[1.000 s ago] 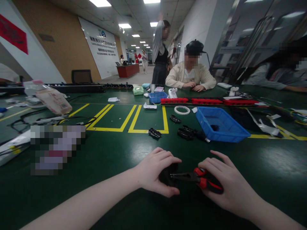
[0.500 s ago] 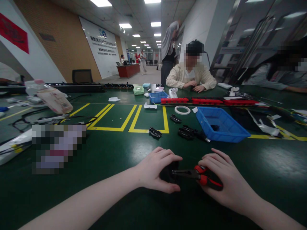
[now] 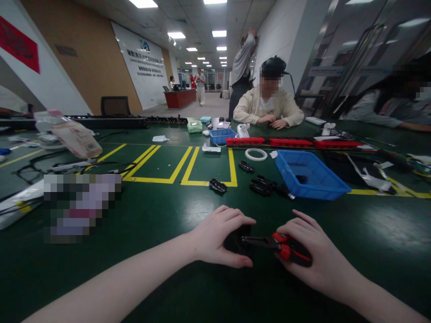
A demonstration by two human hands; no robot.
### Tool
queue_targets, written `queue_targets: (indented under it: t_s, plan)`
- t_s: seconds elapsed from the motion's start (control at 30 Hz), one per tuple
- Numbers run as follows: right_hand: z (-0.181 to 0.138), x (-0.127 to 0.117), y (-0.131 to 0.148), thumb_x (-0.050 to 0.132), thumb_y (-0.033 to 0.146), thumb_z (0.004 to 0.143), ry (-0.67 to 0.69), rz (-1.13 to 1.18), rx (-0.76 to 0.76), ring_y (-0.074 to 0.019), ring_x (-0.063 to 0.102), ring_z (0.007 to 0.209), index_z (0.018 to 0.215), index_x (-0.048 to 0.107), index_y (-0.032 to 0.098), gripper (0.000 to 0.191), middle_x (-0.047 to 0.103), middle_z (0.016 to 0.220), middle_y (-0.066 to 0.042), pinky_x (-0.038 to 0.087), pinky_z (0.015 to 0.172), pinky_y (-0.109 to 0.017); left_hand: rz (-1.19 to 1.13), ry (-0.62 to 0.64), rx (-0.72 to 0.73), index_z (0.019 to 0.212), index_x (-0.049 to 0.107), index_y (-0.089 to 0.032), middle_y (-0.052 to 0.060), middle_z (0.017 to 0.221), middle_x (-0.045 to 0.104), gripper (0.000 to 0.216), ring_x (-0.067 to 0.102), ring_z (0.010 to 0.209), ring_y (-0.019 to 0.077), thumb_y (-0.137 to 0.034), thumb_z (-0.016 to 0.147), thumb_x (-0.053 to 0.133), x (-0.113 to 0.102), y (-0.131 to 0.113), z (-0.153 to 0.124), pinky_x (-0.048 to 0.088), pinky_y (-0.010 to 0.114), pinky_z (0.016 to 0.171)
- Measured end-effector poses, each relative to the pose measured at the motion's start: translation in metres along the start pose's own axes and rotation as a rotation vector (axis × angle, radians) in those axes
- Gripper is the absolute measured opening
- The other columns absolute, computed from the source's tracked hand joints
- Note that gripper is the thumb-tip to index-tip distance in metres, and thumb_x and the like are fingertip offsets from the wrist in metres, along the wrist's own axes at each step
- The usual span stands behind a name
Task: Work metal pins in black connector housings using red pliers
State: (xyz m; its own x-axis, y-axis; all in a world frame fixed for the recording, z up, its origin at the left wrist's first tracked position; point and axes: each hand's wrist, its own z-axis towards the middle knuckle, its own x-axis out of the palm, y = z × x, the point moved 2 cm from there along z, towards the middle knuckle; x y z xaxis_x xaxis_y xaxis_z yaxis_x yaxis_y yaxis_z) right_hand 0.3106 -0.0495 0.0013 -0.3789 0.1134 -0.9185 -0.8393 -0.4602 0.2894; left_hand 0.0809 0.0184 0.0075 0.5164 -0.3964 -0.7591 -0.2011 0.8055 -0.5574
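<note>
My left hand (image 3: 222, 237) is curled round a dark black part (image 3: 235, 241), with thumb and fingers on opposite sides of it; its shape is mostly hidden and too dark to make out. In my right hand (image 3: 306, 251) are needle-nose pliers (image 3: 284, 246) with red and black handles. Their narrow jaws point left and their tip meets the black part between my left thumb and fingers. Beyond my hands several similar-looking black plastic pieces lie on the table, among them one piece (image 3: 218, 185) on the yellow tape and a cluster (image 3: 263, 185) beside the blue bin (image 3: 313, 190).
The green table (image 3: 151, 215) carries yellow tape outlines. A white ring (image 3: 256, 154), a small blue basket (image 3: 222, 137) and red strips (image 3: 291, 142) lie farther back. At left are a bottle (image 3: 76, 138) and cables. A person (image 3: 269, 105) sits across the table.
The pliers and my right hand have shifted very slightly, with the tip still at the black part. My left hand is almost unmoved. In the background a standing person has raised their arms.
</note>
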Motion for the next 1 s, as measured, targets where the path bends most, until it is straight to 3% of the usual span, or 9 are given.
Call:
queue_targets:
  t_s: [0.17, 0.73, 1.0]
  plan:
    - [0.0005, -0.0008, -0.0003, 0.062, 0.033, 0.075, 0.037, 0.022, 0.020, -0.0200, 0.063, 0.086, 0.093, 0.060, 0.027, 0.020, 0.067, 0.088, 0.000, 0.027, 0.108, -0.055, -0.007, 0.008, -0.017, 0.124, 0.054, -0.015, 0.010, 0.112, 0.063, 0.072, 0.058, 0.101, 0.0240, -0.070, 0.078, 0.052, -0.0009, -0.0005, -0.0005, 0.038, 0.035, 0.089]
    - [-0.0028, -0.0028, -0.0033, 0.064, 0.028, 0.068, -0.161, -0.159, -0.099, -0.0220, 0.062, 0.087, 0.097, 0.058, 0.026, 0.030, 0.067, 0.088, -0.001, 0.034, 0.102, -0.049, -0.054, -0.004, -0.066, 0.120, 0.056, -0.014, 0.008, 0.106, 0.067, 0.072, 0.062, 0.094, 0.0231, -0.070, 0.075, 0.056, -0.0004, 0.0035, 0.0003, 0.038, 0.036, 0.089]
    - [-0.0060, -0.0007, -0.0039, 0.060, 0.024, 0.073, -0.173, -0.129, -0.103, -0.0212, 0.062, 0.086, 0.106, 0.053, 0.024, 0.035, 0.067, 0.094, -0.003, 0.048, 0.076, -0.037, -0.030, -0.032, -0.080, 0.118, 0.059, -0.014, 0.008, 0.099, 0.069, 0.074, 0.062, 0.087, 0.0226, -0.073, 0.074, 0.053, -0.0009, 0.0028, -0.0001, 0.039, 0.037, 0.086]
